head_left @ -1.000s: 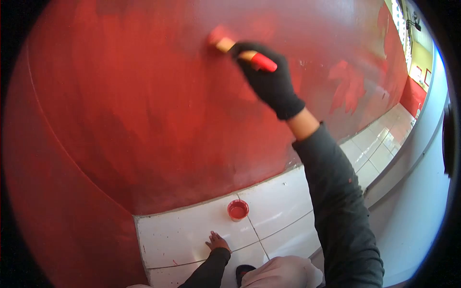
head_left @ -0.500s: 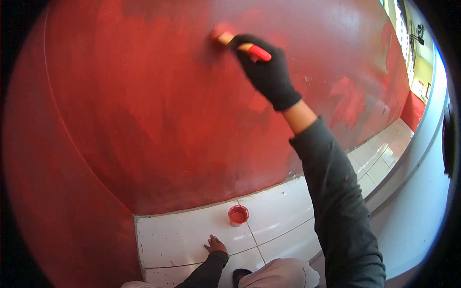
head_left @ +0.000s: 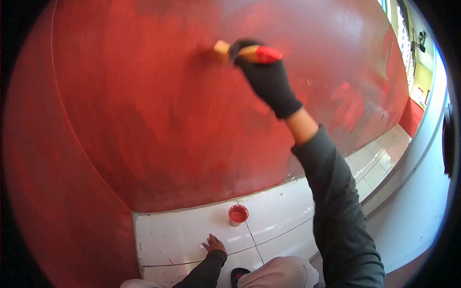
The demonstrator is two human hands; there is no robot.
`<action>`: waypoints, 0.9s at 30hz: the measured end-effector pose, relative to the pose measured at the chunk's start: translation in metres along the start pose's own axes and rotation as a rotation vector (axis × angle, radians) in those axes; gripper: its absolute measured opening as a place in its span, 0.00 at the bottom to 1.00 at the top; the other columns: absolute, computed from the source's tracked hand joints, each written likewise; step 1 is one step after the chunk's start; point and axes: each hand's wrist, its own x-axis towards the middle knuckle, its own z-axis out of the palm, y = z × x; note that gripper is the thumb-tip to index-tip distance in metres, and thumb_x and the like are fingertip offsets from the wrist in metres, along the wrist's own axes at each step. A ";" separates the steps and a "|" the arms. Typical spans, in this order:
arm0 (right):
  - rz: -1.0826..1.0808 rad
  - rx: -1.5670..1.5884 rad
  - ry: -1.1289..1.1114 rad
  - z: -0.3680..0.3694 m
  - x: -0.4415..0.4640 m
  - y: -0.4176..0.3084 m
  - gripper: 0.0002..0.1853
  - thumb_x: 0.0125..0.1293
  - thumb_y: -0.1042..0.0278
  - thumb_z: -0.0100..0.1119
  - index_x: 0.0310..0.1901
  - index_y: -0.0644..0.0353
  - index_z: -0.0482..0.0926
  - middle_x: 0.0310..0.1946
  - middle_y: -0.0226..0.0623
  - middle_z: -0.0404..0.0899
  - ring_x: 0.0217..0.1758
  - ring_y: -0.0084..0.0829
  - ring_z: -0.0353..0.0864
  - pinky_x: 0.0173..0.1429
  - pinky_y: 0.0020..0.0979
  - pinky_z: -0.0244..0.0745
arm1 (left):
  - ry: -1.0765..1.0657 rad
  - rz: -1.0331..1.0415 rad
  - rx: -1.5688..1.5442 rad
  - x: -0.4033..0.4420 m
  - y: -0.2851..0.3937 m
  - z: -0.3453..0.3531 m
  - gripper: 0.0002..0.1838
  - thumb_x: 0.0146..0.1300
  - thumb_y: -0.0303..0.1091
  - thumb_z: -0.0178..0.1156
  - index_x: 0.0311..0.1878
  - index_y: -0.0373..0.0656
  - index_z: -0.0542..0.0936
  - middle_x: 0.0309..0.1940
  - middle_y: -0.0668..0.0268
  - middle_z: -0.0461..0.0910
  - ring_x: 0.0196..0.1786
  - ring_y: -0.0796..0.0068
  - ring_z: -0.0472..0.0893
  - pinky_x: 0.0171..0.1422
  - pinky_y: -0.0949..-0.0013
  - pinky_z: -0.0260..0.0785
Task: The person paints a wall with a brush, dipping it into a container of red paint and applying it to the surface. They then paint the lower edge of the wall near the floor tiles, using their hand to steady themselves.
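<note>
In a black glove, my right hand [head_left: 264,74] grips a paintbrush [head_left: 249,54] by its yellow handle with a red end. The brush head meets the red wall [head_left: 158,110] at upper middle and blends with the paint, so its bristles are hard to make out. Bare and flat on the white tiles, my left hand [head_left: 214,244] has its fingers spread. Just beyond it, a small cup of red paint [head_left: 237,215] stands upright on the floor.
White floor tiles [head_left: 283,240] run along the wall's foot. Another red wall [head_left: 43,168] meets it at the left corner. A pale blue-white panel [head_left: 413,216] stands close on my right. My knee [head_left: 278,273] and a dark shoe [head_left: 237,274] show below.
My right hand and the paintbrush have come slightly down the wall, and the handle now lies closer to level. My left hand stays on the floor near the cup.
</note>
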 end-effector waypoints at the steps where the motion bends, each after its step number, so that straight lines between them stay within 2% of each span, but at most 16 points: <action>1: 0.020 -0.001 -0.026 0.014 -0.026 -0.015 0.08 0.57 0.76 0.58 0.40 0.61 0.76 0.33 0.36 0.78 0.36 0.24 0.77 0.43 0.25 0.72 | -0.039 0.022 -0.025 -0.010 -0.003 -0.013 0.69 0.31 0.58 0.74 0.70 0.39 0.41 0.72 0.58 0.36 0.73 0.61 0.44 0.70 0.42 0.40; 2: 0.041 -0.001 -0.052 0.025 -0.051 -0.028 0.06 0.58 0.75 0.59 0.37 0.61 0.77 0.31 0.36 0.77 0.34 0.22 0.76 0.40 0.23 0.71 | -0.045 0.021 -0.025 -0.013 -0.004 -0.016 0.69 0.31 0.58 0.74 0.70 0.39 0.41 0.72 0.58 0.36 0.73 0.61 0.44 0.70 0.42 0.40; 4: 0.056 0.034 -0.199 0.034 -0.094 -0.033 0.06 0.58 0.74 0.59 0.37 0.62 0.77 0.31 0.37 0.77 0.33 0.22 0.75 0.40 0.24 0.71 | -0.056 0.035 -0.048 -0.016 -0.004 -0.019 0.68 0.31 0.58 0.74 0.70 0.40 0.42 0.72 0.59 0.35 0.73 0.61 0.43 0.70 0.41 0.39; 6: 0.380 0.059 -0.280 0.039 -0.130 -0.041 0.07 0.58 0.70 0.59 0.37 0.62 0.76 0.28 0.37 0.77 0.31 0.24 0.75 0.38 0.26 0.71 | -0.055 0.042 -0.051 -0.013 -0.004 -0.017 0.68 0.31 0.58 0.74 0.70 0.40 0.42 0.72 0.60 0.35 0.73 0.61 0.43 0.70 0.41 0.38; 7: 0.395 0.075 -0.283 0.037 -0.141 -0.040 0.07 0.58 0.70 0.59 0.37 0.62 0.76 0.28 0.37 0.77 0.31 0.24 0.75 0.38 0.26 0.71 | -0.055 0.048 -0.047 -0.015 -0.006 -0.017 0.68 0.32 0.58 0.74 0.70 0.40 0.41 0.72 0.60 0.34 0.73 0.61 0.42 0.70 0.40 0.38; 9: 0.507 -0.103 -0.322 0.029 -0.169 -0.036 0.08 0.59 0.67 0.59 0.36 0.61 0.76 0.25 0.37 0.76 0.27 0.26 0.75 0.37 0.28 0.71 | 0.000 0.046 -0.082 -0.016 -0.006 -0.015 0.56 0.42 0.52 0.68 0.70 0.41 0.48 0.72 0.61 0.41 0.73 0.63 0.47 0.70 0.39 0.38; 10: 0.638 -0.144 -0.339 0.022 -0.179 -0.030 0.09 0.59 0.65 0.58 0.36 0.62 0.76 0.23 0.39 0.76 0.26 0.28 0.76 0.36 0.29 0.71 | 0.080 0.039 -0.166 0.000 -0.006 0.010 0.42 0.55 0.45 0.56 0.69 0.41 0.50 0.72 0.61 0.41 0.73 0.63 0.47 0.69 0.38 0.38; 11: 0.639 -0.163 -0.214 0.017 -0.198 -0.016 0.09 0.59 0.65 0.58 0.36 0.62 0.76 0.24 0.41 0.77 0.28 0.31 0.79 0.36 0.29 0.72 | 0.079 0.053 -0.171 -0.013 -0.006 -0.003 0.34 0.60 0.39 0.45 0.69 0.41 0.51 0.72 0.61 0.41 0.73 0.63 0.47 0.68 0.36 0.38; 12: 0.659 -0.184 -0.185 0.008 -0.218 0.004 0.09 0.59 0.65 0.57 0.36 0.62 0.76 0.25 0.42 0.77 0.30 0.31 0.80 0.36 0.29 0.72 | 0.064 0.041 -0.171 -0.010 -0.005 -0.004 0.34 0.60 0.39 0.46 0.69 0.40 0.51 0.72 0.62 0.41 0.73 0.63 0.47 0.68 0.36 0.38; 13: 0.822 -0.241 -0.212 0.002 -0.227 0.008 0.09 0.58 0.65 0.56 0.36 0.62 0.77 0.27 0.43 0.78 0.31 0.35 0.81 0.37 0.31 0.72 | 0.068 0.041 -0.148 -0.013 -0.005 -0.007 0.34 0.60 0.39 0.46 0.69 0.40 0.51 0.72 0.62 0.41 0.73 0.62 0.47 0.68 0.36 0.38; 15: 0.850 -0.367 -0.257 0.000 -0.248 0.015 0.10 0.57 0.64 0.55 0.36 0.61 0.77 0.29 0.45 0.79 0.34 0.42 0.81 0.38 0.34 0.73 | 0.056 0.034 -0.124 -0.018 -0.004 -0.014 0.32 0.61 0.35 0.43 0.69 0.40 0.51 0.72 0.61 0.41 0.73 0.63 0.47 0.69 0.37 0.39; 19: 1.009 -0.320 -0.268 0.010 -0.298 0.031 0.10 0.56 0.64 0.55 0.35 0.61 0.78 0.28 0.44 0.80 0.34 0.41 0.81 0.38 0.34 0.73 | -0.025 0.008 -0.084 -0.027 0.001 -0.040 0.31 0.63 0.33 0.43 0.69 0.38 0.51 0.72 0.61 0.42 0.72 0.62 0.51 0.70 0.42 0.42; 20: 1.014 -0.323 -0.301 0.017 -0.316 0.032 0.10 0.57 0.64 0.55 0.35 0.61 0.78 0.28 0.44 0.80 0.34 0.42 0.81 0.38 0.33 0.73 | -0.062 0.008 -0.077 -0.023 0.002 -0.026 0.31 0.63 0.33 0.43 0.69 0.38 0.51 0.72 0.61 0.42 0.72 0.62 0.51 0.70 0.42 0.42; 22: 0.992 -0.326 -0.338 0.030 -0.328 0.031 0.10 0.57 0.63 0.55 0.35 0.61 0.78 0.28 0.45 0.80 0.33 0.43 0.80 0.38 0.34 0.73 | -0.051 -0.028 0.003 -0.010 0.005 -0.018 0.68 0.33 0.51 0.76 0.70 0.37 0.39 0.72 0.57 0.33 0.73 0.61 0.43 0.71 0.46 0.39; 25: 1.031 -0.365 -0.373 0.041 -0.349 0.038 0.11 0.58 0.61 0.55 0.34 0.61 0.78 0.28 0.45 0.79 0.33 0.43 0.80 0.38 0.36 0.73 | -0.072 -0.017 -0.018 -0.006 0.004 -0.012 0.68 0.33 0.50 0.76 0.69 0.35 0.39 0.72 0.55 0.33 0.73 0.59 0.44 0.71 0.46 0.40; 27: 0.998 -0.439 -0.461 0.045 -0.364 0.043 0.10 0.59 0.66 0.55 0.36 0.63 0.76 0.26 0.41 0.79 0.32 0.35 0.81 0.38 0.30 0.73 | -0.065 -0.013 -0.016 -0.009 0.005 -0.014 0.68 0.33 0.49 0.76 0.69 0.35 0.39 0.72 0.55 0.33 0.73 0.59 0.45 0.71 0.46 0.40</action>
